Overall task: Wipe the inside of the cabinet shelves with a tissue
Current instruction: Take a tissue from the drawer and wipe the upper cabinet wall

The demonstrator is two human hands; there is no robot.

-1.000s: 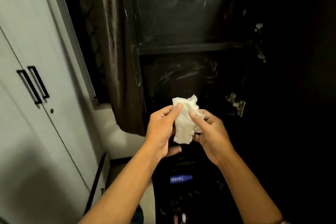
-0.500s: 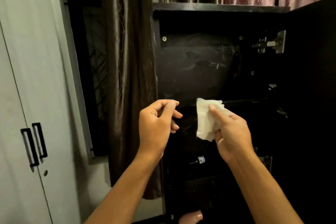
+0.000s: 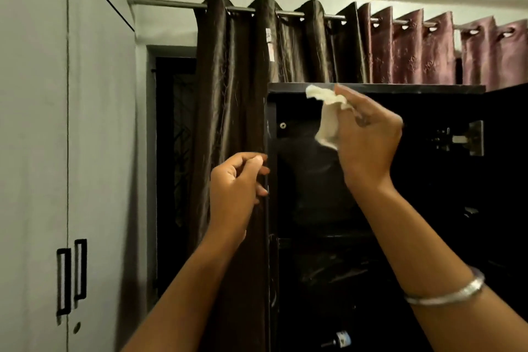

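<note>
A tall black cabinet [image 3: 400,88] stands open in front of me, its dark top compartment at eye level. My right hand [image 3: 368,137] is raised in front of that compartment and pinches a crumpled white tissue [image 3: 328,117], whose upper end reaches the cabinet's top front edge. My left hand [image 3: 237,183] hovers lower, at the cabinet's left side panel, fingers loosely curled and holding nothing. A shelf board [image 3: 328,236] crosses the cabinet below the top compartment. The lower compartments are dark and hard to make out.
The open cabinet door [image 3: 505,180] with a metal hinge [image 3: 460,138] stands at the right. A dark brown curtain [image 3: 237,80] hangs left of the cabinet, maroon curtains [image 3: 414,48] behind it. A white wardrobe with black handles [image 3: 71,274] fills the left. A small bottle [image 3: 341,338] lies low inside.
My view has tilted upward from the lower shelves to the cabinet top. My left hand let go of the tissue; my right hand lifted it up to the top edge.
</note>
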